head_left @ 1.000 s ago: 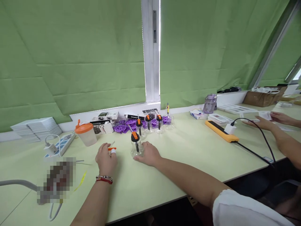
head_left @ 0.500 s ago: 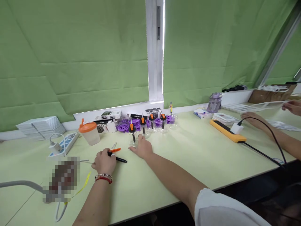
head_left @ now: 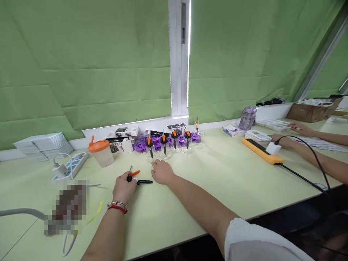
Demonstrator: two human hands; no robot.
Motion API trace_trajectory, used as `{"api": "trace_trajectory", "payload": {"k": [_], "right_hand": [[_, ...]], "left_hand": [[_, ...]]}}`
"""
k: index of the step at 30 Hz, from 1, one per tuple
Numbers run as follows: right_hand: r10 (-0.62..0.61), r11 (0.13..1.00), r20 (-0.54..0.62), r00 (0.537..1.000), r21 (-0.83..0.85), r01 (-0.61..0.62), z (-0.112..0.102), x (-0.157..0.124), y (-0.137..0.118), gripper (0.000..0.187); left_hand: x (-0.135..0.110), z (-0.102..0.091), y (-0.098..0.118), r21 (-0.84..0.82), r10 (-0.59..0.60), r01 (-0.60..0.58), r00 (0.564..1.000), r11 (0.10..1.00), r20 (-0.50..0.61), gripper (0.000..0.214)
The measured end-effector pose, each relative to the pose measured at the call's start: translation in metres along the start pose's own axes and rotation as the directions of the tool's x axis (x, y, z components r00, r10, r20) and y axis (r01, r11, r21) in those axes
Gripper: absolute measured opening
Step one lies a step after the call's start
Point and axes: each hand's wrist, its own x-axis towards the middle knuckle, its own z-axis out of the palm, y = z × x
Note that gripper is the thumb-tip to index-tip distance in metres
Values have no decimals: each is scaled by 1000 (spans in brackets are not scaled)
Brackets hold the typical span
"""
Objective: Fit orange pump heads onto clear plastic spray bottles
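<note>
My left hand [head_left: 125, 187] is closed around a black part with an orange lever [head_left: 135, 173] and a black stem [head_left: 145, 181], held just above or on the table. A thin metal rod shows above its fingers. My right hand [head_left: 163, 172] rests close in front of the leftmost clear round base [head_left: 152, 159], palm down, fingers slightly apart, with nothing seen in it. That base carries an upright black piece with an orange lever [head_left: 149, 142]. Several similar pieces stand in a row to its right, in front of purple parts [head_left: 140, 145].
An orange-lidded cup [head_left: 101, 152], a white power strip [head_left: 78, 163] and stacked white sheets [head_left: 43, 145] are on the left. Printed boxes [head_left: 121, 145] stand at the back. On the right are a yellow-black power strip [head_left: 261, 150], a purple bottle [head_left: 247, 119] and another person's hands [head_left: 282, 140].
My right hand has drawn back slightly from the leftmost standing piece, which sits a little farther left. My left hand has moved slightly right with the black part. The other person's hands have shifted.
</note>
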Motion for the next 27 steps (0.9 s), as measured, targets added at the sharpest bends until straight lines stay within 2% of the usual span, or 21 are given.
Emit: {"api": "trace_trajectory", "payload": {"k": [5, 9, 12, 14, 16, 18, 19, 21, 23, 25, 27], "right_hand": [[22, 1000, 21, 1000, -7, -22, -1, 7, 0, 44], [-64, 998, 34, 997, 24, 63, -11, -3, 12, 34], [-86, 996, -21, 996, 19, 86, -23, -19, 40, 34], [-8, 1000, -69, 998, -2, 8, -31, -31, 68, 36], [123, 992, -137, 983, -15, -126, -38, -41, 99, 37], [286, 956, -214, 934, -2, -293, -43, -48, 132, 38], [369, 926, -255, 894, 21, -376, -45, -51, 148, 37], [518, 850, -325, 791, 93, -518, -47, -53, 177, 34], [643, 758, -378, 666, 187, -625, -48, -52, 202, 35], [733, 671, -368, 571, 261, -693, -47, -49, 220, 53], [786, 614, -302, 540, 284, -736, -46, -44, 233, 73]], "left_hand": [[-4, 1, 6, -49, 37, -33, 996, 998, 87, 47], [-7, 0, 12, -61, 61, -53, 991, 997, 120, 50], [-10, -1, 16, -64, 81, -71, 982, 995, 169, 54], [-13, 0, 19, -58, 102, -92, 971, 994, 218, 56], [-17, 2, 23, -41, 121, -114, 958, 993, 259, 59], [-21, 4, 27, -18, 129, -129, 950, 992, 285, 63], [-23, 6, 29, -6, 133, -137, 948, 991, 290, 64], [-27, 9, 32, 9, 152, -162, 944, 987, 293, 67], [-30, 12, 35, 6, 190, -201, 935, 980, 298, 69], [-32, 14, 37, -13, 235, -244, 918, 970, 320, 70], [-34, 14, 39, -42, 264, -267, 898, 963, 351, 68]]}}
